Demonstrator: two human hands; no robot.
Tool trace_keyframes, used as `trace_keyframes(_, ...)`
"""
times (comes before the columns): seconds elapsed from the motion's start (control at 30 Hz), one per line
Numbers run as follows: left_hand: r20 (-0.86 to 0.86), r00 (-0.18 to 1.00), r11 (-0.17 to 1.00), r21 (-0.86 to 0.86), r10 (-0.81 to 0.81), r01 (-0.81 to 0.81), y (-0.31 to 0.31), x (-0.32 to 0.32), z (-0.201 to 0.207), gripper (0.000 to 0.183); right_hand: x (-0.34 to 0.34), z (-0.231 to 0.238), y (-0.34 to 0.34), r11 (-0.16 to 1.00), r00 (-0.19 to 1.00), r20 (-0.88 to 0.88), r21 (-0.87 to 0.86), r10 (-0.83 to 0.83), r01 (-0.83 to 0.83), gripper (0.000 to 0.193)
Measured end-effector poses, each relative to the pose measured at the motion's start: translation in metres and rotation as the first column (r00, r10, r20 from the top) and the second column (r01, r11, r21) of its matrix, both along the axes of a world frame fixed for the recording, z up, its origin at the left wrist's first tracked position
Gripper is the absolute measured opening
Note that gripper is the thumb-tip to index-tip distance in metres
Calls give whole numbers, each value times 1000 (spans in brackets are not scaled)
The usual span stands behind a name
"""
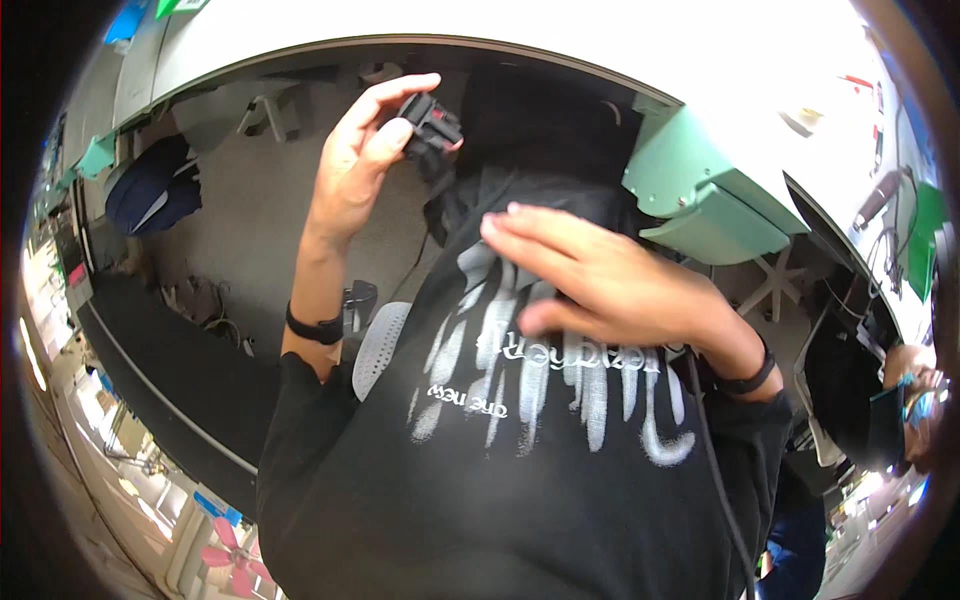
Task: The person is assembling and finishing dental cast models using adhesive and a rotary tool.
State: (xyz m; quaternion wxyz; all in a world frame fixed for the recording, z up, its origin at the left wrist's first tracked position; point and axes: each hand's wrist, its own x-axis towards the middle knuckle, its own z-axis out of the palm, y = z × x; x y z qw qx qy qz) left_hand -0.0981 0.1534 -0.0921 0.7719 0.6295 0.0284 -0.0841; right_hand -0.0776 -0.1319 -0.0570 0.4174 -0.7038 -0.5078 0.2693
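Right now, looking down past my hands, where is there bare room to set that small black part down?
Bare grey floor lies left of your left hand, which pinches the small black part, between the dark bag and your black printed shirt. The white tabletop above also looks bare. It is crowded lower left, with cables by the black strip, and right, past the green bracket.

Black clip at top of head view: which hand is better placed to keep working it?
Left. The left hand already pinches the black clip between thumb and fingers. The right hand lies flat on the black shirt, apart from the clip, fingers spread.
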Motion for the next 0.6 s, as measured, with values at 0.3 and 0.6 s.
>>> trace_keyframes(0.3,-199,901,897,147,-385,416,-37,6,-21,39,17,22,-157,907,830,-400,-323,-390,270,36)
trace_keyframes(0.6,-214,832,848,29,-511,529,-69,21,-39,46,-11,-48,-104,755,681,-329,-338,-655,562,40)
